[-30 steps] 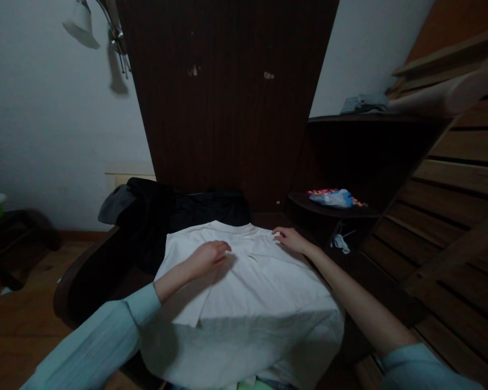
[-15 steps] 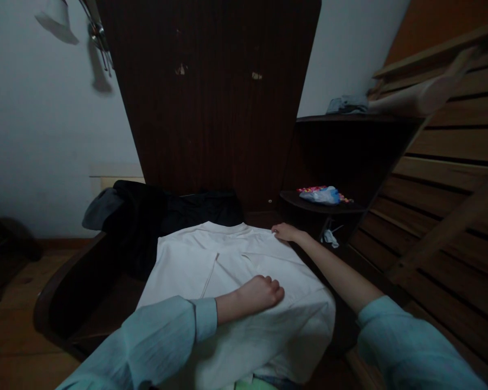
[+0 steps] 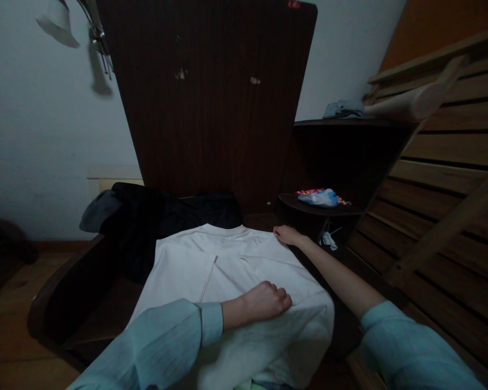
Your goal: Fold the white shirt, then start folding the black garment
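White shirt (image 3: pixel 239 276) lies spread on a dark wooden seat (image 3: pixel 49 309), its collar end facing away from the person. The right hand (image 3: pixel 287 235) pinches the shirt at its far right shoulder, thumb and fingers brought together on the edge. The left hand (image 3: pixel 264 300) is curled tight on the cloth nearer the body, reaching across to the right part of the shirt; its fingertips are hidden beneath the knuckles. Both forearms come out of light blue-green sleeves (image 3: pixel 162 341). A fold line runs down the shirt beside the left wrist, and the near part hangs in loose, shadowed folds.

Beyond the collar, black clothing (image 3: pixel 140 216) is heaped against a tall dark panel (image 3: pixel 211 124). To the right, a blue-and-white plastic bag (image 3: pixel 319 199) sits on a dark corner shelf (image 3: pixel 329 210), near a slatted wooden frame (image 3: pixel 447 179). At upper left, a lamp (image 3: pixel 59 24) is mounted beside the panel
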`<state>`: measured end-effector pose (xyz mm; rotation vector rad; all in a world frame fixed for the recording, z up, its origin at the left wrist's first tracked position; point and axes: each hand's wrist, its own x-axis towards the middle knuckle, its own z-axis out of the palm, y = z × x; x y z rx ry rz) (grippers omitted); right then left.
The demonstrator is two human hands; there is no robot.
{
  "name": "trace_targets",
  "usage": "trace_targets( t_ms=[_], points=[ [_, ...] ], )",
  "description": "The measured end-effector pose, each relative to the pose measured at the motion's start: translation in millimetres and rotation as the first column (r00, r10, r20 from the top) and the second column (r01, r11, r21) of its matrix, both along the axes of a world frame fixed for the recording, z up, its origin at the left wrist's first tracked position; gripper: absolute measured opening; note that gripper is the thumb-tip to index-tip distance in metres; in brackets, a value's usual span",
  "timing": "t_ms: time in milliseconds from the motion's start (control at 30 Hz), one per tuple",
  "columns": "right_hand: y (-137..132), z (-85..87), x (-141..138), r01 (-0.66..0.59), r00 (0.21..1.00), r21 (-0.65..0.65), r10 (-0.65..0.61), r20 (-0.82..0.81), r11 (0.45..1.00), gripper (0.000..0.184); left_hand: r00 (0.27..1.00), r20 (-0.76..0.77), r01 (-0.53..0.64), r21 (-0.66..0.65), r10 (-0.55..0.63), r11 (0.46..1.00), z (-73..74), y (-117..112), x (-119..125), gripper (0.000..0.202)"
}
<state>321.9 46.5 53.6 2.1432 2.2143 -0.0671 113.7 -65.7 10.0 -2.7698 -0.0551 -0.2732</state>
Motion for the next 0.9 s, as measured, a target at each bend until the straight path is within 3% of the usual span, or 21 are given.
trace_targets(
  t_ms=[400,633,733,800,900],
  points=[
    [-1,-7.2,-1,0.062,0.997,0.057,-0.058,-0.057,0.996,0.022,1.000,0.023,-0.020,-0.038,0.020,0.999,4.0,5,-16,0.007],
    [-2,-5.6,9,0.175,0.979,0.185,-0.150,-0.141,0.967,0.029,0.995,0.021,0.093,-0.017,-0.093,0.996,0.4,6,-18,0.004],
    [-3,-4.8,15,0.209,0.970,0.218,-0.175,-0.168,0.953,0.030,0.995,0.033,0.098,-0.029,-0.097,0.995,3.8,8,-20,0.011],
    [-4,-6.9,18,0.184,0.972,0.226,-0.144,-0.184,0.957,0.029,0.999,0.037,0.037,-0.042,-0.036,0.998,9.1,13,-22,0.015],
    [-4,-13.2,18,0.088,0.976,0.225,-0.040,-0.213,0.970,0.030,0.976,0.040,-0.211,-0.073,0.214,0.975,16.8,27,-26,0.008]
  ],
)
